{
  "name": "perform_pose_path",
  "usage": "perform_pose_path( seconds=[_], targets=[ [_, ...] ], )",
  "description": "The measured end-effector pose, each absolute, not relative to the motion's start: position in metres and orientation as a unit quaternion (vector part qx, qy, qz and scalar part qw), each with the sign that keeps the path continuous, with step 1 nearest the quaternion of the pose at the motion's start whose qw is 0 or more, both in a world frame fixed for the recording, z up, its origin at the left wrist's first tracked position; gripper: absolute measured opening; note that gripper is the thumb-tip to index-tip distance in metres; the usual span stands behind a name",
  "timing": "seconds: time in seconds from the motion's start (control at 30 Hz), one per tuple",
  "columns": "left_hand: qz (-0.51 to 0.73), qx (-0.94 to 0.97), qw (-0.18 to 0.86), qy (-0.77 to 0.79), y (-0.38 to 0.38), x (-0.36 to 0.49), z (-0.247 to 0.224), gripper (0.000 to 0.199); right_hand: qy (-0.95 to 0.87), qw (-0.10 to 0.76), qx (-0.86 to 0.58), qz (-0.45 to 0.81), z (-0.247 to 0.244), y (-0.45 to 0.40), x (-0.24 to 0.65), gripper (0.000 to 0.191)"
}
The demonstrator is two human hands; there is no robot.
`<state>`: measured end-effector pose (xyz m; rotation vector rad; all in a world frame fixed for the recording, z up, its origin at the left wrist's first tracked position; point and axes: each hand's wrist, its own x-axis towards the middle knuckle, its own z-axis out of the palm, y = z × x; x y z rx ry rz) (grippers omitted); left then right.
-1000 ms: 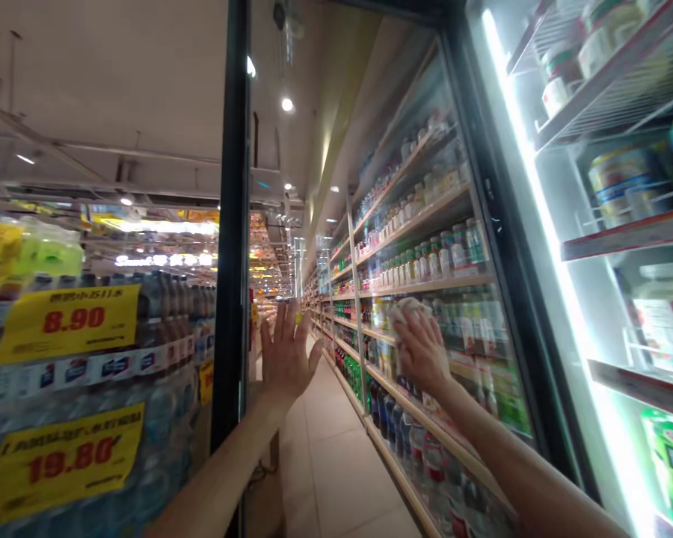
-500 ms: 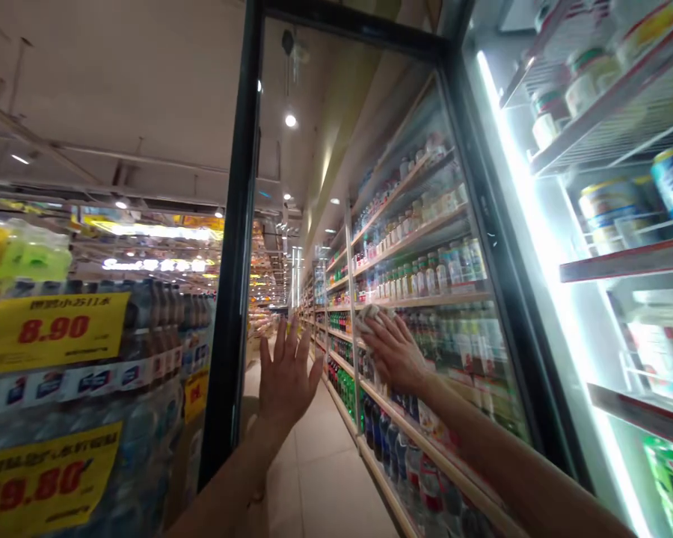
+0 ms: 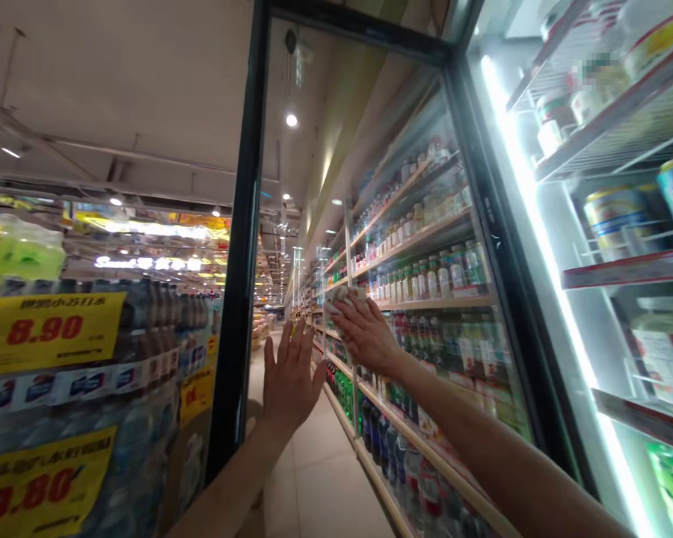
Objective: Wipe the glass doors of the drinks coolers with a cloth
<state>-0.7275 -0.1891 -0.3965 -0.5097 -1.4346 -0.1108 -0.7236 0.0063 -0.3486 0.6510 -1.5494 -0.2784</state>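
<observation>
Cloth (image 3: pixel 333 300) bunched against glass door (image 3: pixel 245 246), near door's middle, clasped under my right hand (image 3: pixel 369 336); can't make out its long axis. My left hand (image 3: pixel 292 379), fingers spread, empty, sits nearer door's left edge.

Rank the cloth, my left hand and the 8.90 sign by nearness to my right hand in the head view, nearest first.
1. Cloth: held under the right hand.
2. Left hand: lower, to its left.
3. 8.90 sign: far left, past the door frame.
</observation>
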Motion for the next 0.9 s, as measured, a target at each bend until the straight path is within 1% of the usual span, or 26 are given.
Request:
perform_pose_path(
  seconds=[0.07, 0.17, 0.23, 0.3, 0.4, 0.47, 0.53, 0.63, 0.73, 0.8, 0.83, 0.9],
  targets=[
    [-0.064, -0.214, 0.730, -0.646, -0.197, -0.730, -0.384, 0.053, -0.680, 0.698, 0.215, -0.064, -0.341, 0.033, -0.724, 0.052],
    [-0.077, -0.199, 0.740, -0.638, -0.208, -0.733, -0.369, 0.054, -0.631, 0.769, 0.083, 0.062, -0.318, 0.063, -0.728, 0.052],
    [-0.076, -0.209, 0.746, -0.627, -0.212, -0.734, -0.365, 0.055, -0.613, 0.781, 0.074, 0.091, -0.302, 0.054, -0.730, 0.054],
    [-0.086, -0.225, 0.756, -0.609, -0.214, -0.734, -0.366, 0.056, -0.634, 0.759, 0.134, 0.063, -0.292, 0.020, -0.730, 0.056],
    [-0.136, -0.272, 0.761, -0.573, -0.216, -0.731, -0.369, 0.057, -0.681, 0.684, 0.259, -0.035, -0.293, -0.047, -0.726, 0.059],
    [-0.183, -0.294, 0.757, -0.554, -0.218, -0.728, -0.370, 0.056, -0.684, 0.646, 0.324, -0.100, -0.297, -0.079, -0.723, 0.057],
    [-0.209, -0.301, 0.750, -0.551, -0.221, -0.725, -0.370, 0.054, -0.673, 0.634, 0.355, -0.138, -0.297, -0.087, -0.721, 0.053],
    [-0.185, -0.303, 0.745, -0.565, -0.222, -0.726, -0.369, 0.055, -0.675, 0.662, 0.308, -0.109, -0.288, -0.056, -0.723, 0.054],
    [-0.135, -0.280, 0.748, -0.587, -0.219, -0.730, -0.357, 0.057, -0.666, 0.724, 0.180, 0.000, -0.275, -0.008, -0.726, 0.056],
    [-0.114, -0.247, 0.745, -0.609, -0.214, -0.732, -0.343, 0.054, -0.648, 0.750, 0.121, 0.045, -0.274, 0.012, -0.727, 0.057],
    [-0.107, -0.231, 0.741, -0.622, -0.210, -0.732, -0.334, 0.052, -0.645, 0.754, 0.115, 0.045, -0.277, 0.017, -0.727, 0.057],
    [-0.098, -0.206, 0.728, -0.646, -0.203, -0.730, -0.316, 0.050, -0.659, 0.735, 0.161, -0.013, -0.287, 0.022, -0.726, 0.060]
  ],
)
